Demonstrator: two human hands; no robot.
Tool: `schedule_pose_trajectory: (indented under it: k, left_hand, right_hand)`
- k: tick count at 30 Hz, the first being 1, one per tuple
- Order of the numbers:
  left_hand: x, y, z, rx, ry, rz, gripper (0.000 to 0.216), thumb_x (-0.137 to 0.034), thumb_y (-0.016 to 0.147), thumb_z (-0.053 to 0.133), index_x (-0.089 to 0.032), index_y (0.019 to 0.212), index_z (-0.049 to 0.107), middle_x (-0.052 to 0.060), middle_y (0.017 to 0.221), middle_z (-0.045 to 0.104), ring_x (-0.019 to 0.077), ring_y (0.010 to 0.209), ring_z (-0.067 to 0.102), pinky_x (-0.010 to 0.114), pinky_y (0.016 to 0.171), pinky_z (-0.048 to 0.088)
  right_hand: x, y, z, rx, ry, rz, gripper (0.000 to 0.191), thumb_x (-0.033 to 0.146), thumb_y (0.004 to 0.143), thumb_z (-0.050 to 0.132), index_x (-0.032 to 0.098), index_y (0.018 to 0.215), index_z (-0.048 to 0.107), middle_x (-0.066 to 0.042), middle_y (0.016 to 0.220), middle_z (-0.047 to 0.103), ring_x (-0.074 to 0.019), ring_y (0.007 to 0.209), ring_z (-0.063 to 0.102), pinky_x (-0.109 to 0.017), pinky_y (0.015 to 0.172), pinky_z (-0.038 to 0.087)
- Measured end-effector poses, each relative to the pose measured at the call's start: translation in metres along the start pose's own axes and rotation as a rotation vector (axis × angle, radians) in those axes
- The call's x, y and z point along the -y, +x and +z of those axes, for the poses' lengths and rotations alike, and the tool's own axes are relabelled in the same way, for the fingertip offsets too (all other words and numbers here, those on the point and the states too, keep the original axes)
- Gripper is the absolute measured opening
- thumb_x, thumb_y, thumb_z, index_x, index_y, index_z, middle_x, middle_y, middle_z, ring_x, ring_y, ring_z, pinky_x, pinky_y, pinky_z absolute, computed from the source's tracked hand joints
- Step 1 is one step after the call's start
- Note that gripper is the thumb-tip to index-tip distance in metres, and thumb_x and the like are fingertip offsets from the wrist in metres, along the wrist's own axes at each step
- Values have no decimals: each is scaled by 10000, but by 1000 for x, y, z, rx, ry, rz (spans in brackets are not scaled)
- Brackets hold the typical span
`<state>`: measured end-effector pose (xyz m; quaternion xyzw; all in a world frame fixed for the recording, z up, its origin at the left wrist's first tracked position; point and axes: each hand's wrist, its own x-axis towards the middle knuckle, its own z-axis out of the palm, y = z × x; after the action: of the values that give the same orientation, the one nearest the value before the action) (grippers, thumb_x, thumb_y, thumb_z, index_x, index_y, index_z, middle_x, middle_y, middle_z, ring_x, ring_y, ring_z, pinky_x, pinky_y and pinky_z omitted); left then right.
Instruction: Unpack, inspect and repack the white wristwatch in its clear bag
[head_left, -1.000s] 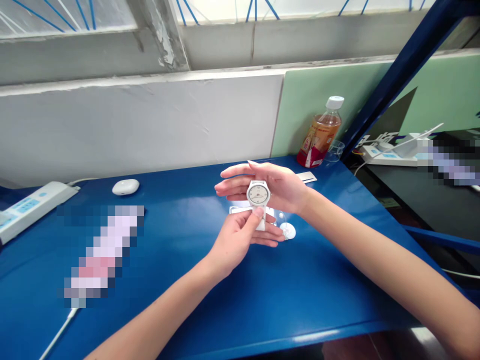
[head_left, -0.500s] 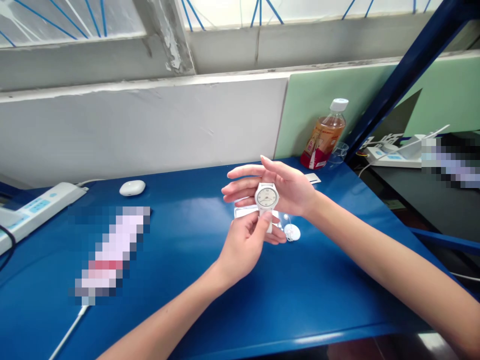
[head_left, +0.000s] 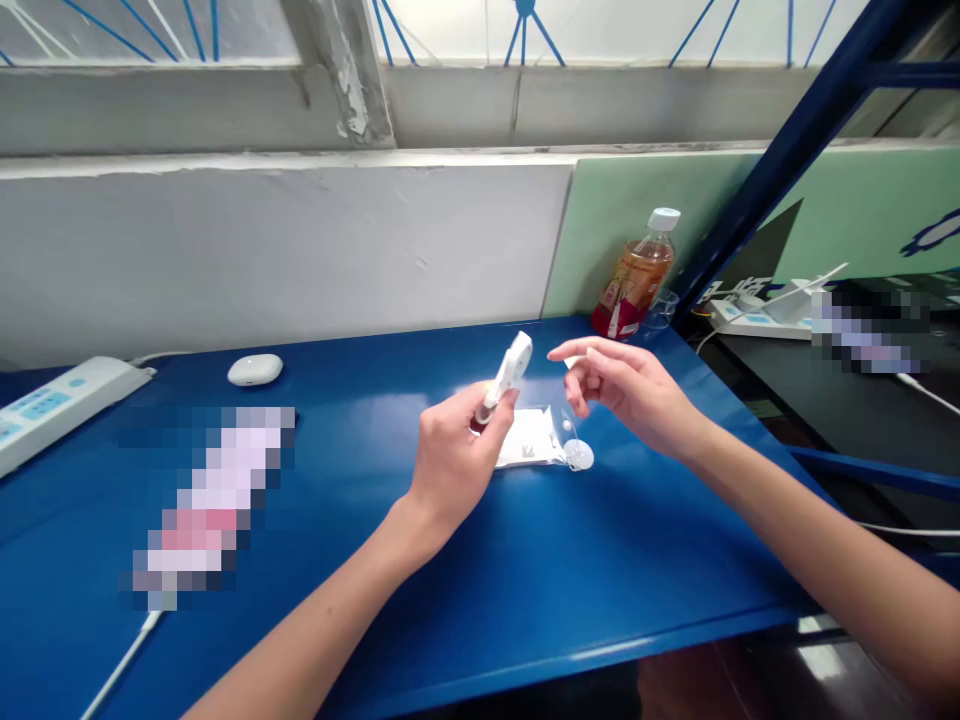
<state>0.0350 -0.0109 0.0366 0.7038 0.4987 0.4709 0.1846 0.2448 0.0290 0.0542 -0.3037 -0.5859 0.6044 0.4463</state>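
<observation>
My left hand [head_left: 452,458] is closed round the strap of a white wristwatch [head_left: 510,370], which tilts up and to the right, seen edge-on above the blue table [head_left: 360,560]. My right hand [head_left: 628,388] hovers just right of the watch, fingers loosely spread, holding nothing, not touching it. Below the hands lies a small clear plastic packet with white paper [head_left: 531,440] and a round white disc [head_left: 579,456] beside it.
A bottle of amber drink [head_left: 636,274] stands at the back right by a green panel. A white earbud-style case [head_left: 255,369] and a white power strip [head_left: 52,404] lie at the back left. A blurred patch covers something left of centre. A blue frame post rises at right.
My right hand has let go of the watch and drawn away to the right. My left hand has turned the watch from face-on to edge-on and lifted it slightly.
</observation>
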Motion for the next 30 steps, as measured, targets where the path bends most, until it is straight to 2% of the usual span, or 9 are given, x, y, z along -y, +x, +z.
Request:
schedule_pose_trajectory:
  k: [4,6,9,13,17,19,21,25,30]
  left_hand:
    - [4,-4,5,47,285,308,201,-263,961,552,-155,884,704,10,670,608,142,597,505,249,589,383]
    - [6,-6,7,57,398,432,211,-254,972,533,-154,931,715,25,678,627,160,614,532,267,620,411]
    - [9,-7,9,53,481,550,220,-259,986,522,-157,941,713,25,659,631,168,607,551,285,643,439]
    - [9,-7,10,58,514,625,219,-277,992,532,-136,997,700,30,661,635,180,609,565,309,637,461]
    - [4,-3,7,183,430,566,285,-345,963,590,-120,1127,652,93,893,699,226,826,642,357,772,527]
    - [4,1,3,308,404,492,505,-411,920,646,-94,1300,547,167,1178,662,277,1069,623,397,894,528]
    - [10,3,-3,406,441,436,673,-462,890,669,-90,1404,444,200,1326,586,319,1220,554,457,989,491]
    - [31,1,-12,549,478,365,695,-506,896,637,-131,1436,413,194,1421,522,346,1325,479,502,1061,443]
    - [46,-6,-15,567,460,290,543,-485,970,526,-150,1392,464,160,1380,564,314,1270,541,465,1034,482]
  right_hand:
    - [-17,-21,-6,33,-2,-43,367,473,964,541,206,1188,658,0,690,663,-121,556,575,-263,551,487]
    - [-22,-23,-5,21,-50,-65,357,479,936,587,188,1113,695,-4,658,663,-124,546,582,-257,528,488]
    - [-24,-24,-2,-60,-148,-84,238,395,868,699,176,954,729,3,595,655,-122,508,588,-245,498,490]
    - [-27,-25,-2,-75,-217,-56,217,360,840,721,179,959,729,9,592,655,-126,506,609,-237,488,498]
    - [-32,-26,-8,-85,-300,-66,201,346,824,729,186,945,738,-1,652,671,-122,521,599,-244,504,503]
    - [-33,-25,-12,-130,-371,-116,183,329,828,716,192,946,736,-19,744,696,-126,564,600,-251,521,504]
    - [-34,-24,-16,-179,-479,-172,154,309,838,693,195,934,732,-41,856,720,-142,639,621,-259,551,509]
    - [-36,-22,-22,-223,-720,-211,121,262,844,644,194,914,714,-53,946,737,-158,688,634,-266,575,492]
    - [-37,-21,-26,-235,-914,-195,123,214,815,576,182,855,688,-32,790,713,-145,586,566,-273,540,424]
